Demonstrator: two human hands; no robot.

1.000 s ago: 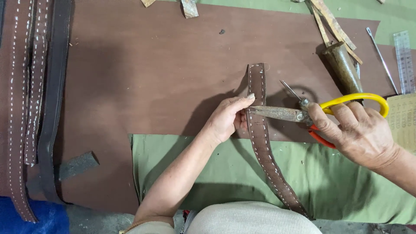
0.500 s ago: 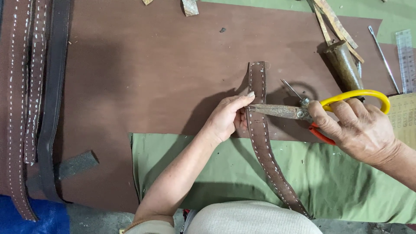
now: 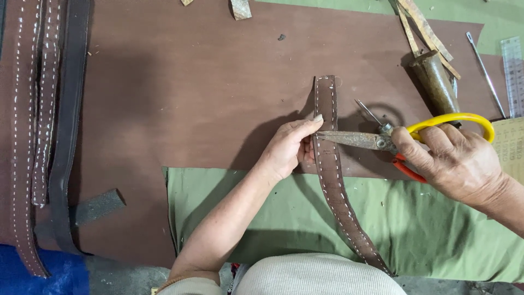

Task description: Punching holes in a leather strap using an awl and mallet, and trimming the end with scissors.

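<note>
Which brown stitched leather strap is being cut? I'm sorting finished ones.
The lone brown stitched leather strap mid-table, pinched by the left hand; the others lie untouched at the left edge.

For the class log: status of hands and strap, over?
Left hand pinning stitched brown leather strap. Right hand holding yellow-handled scissors, blades shut across strap. Nothing in the way.
</note>
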